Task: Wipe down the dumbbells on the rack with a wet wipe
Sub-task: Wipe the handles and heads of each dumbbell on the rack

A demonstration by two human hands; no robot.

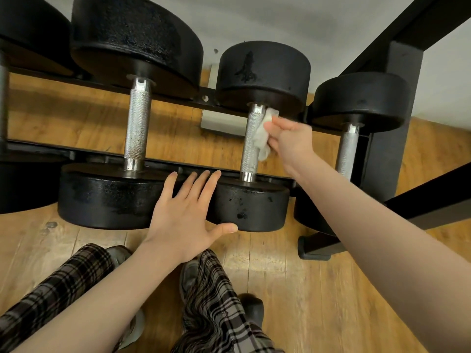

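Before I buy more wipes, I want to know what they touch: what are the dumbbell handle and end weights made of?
The handle under the wipe looks like bare steel: silvery, cross-hatched grip, shiny smooth ends. The end weights look like cast iron painted glossy black, with a pebbled, chipped skin, though a rubber coating cannot be ruled out.

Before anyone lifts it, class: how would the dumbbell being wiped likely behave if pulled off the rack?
The dumbbell probably feels heavy: both heads are thick and look like solid metal. Its round heads suggest it could roll on the wooden floor. The knurled handle should grip well, though the wet wipe may leave it slick.
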